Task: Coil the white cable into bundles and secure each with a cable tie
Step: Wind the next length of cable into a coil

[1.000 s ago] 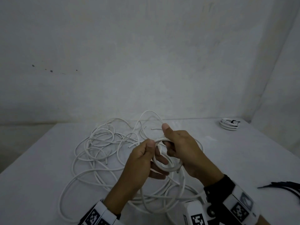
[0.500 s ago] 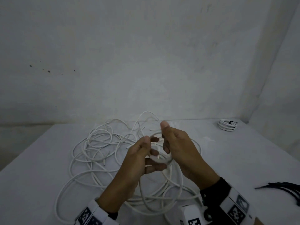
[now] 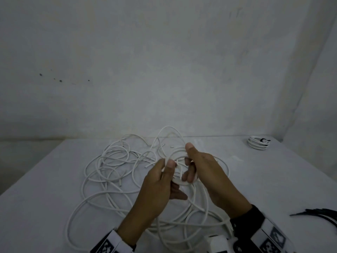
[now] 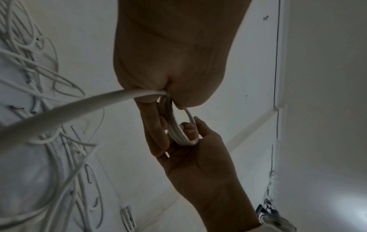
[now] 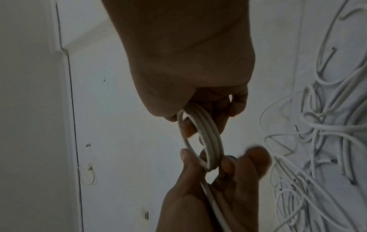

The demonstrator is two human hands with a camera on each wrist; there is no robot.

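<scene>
Small coil (image 3: 179,177), approx 3 turns, above loose white cable (image 3: 116,161): left hand (image 3: 160,189) now pinches near rim, right hand (image 3: 204,172) grips far rim; another wrap prob. added, tie pending.

Since a second ago I have turned the coil (image 3: 179,177) between my hands; it now sits lower, hanging below my fingertips. My left hand (image 3: 160,187) has slid up so thumb and forefinger pinch the coil's top, where before they gripped its side. My right hand (image 3: 204,172) has shifted toward the coil's far edge, thumb raised.
</scene>
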